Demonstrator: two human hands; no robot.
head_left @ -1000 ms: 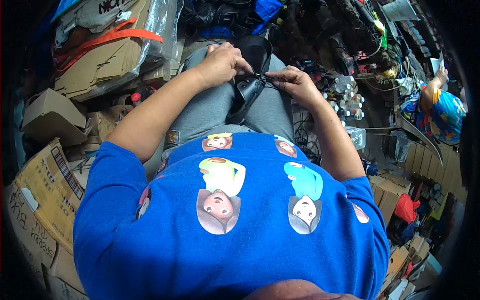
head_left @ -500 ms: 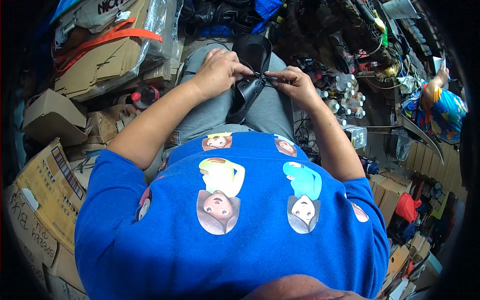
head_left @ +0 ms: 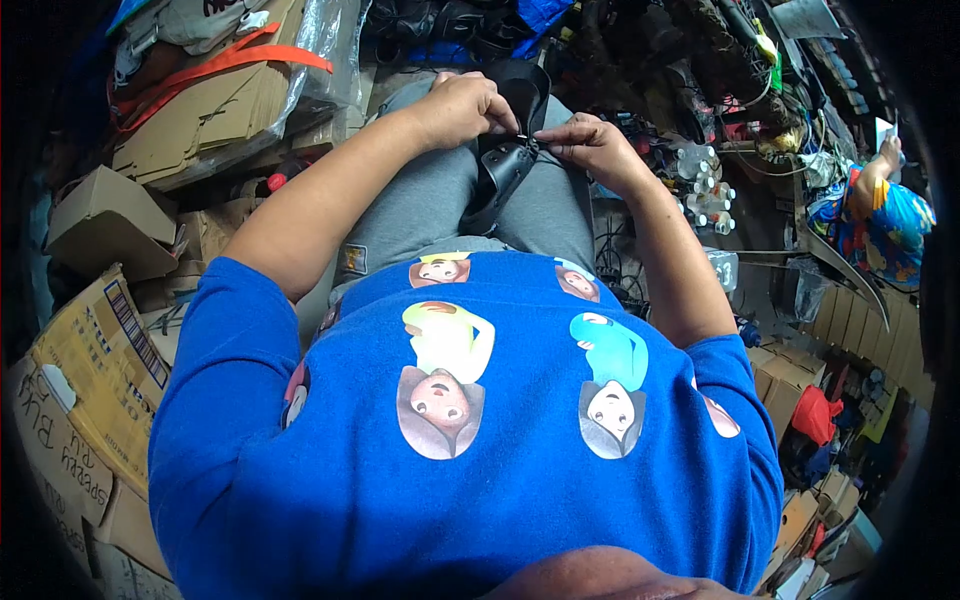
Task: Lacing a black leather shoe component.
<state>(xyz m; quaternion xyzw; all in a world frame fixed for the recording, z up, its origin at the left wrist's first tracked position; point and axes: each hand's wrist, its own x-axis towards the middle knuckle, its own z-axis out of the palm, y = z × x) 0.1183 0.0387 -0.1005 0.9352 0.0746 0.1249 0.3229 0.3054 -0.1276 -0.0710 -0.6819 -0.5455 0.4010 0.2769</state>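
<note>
A black leather shoe upper (head_left: 502, 168) rests across my thighs in grey trousers, with a row of small holes along one edge. A curved black band of it stands up at its far end. My left hand (head_left: 468, 106) is at its left side, fingers bent and tips pinched at the middle of the piece. From the right, my right hand (head_left: 592, 144) meets it there, thumb and forefinger pressed together at the edge near the holes. A thin, short, light-catching bit shows between the fingertips, too small to name for certain.
Flat cardboard (head_left: 205, 125) with an orange strap lies at the far left, beside an open carton (head_left: 110, 225). Black shoes (head_left: 455, 25) are piled ahead. Small bottles (head_left: 708, 195) stand to the right. Another person in a bright patterned shirt (head_left: 895, 225) is at the far right.
Both hands have shifted slightly, the left toward the right and the right a little upward. The left fingers are now more bent over the shoe upper, which has moved slightly to the right.
</note>
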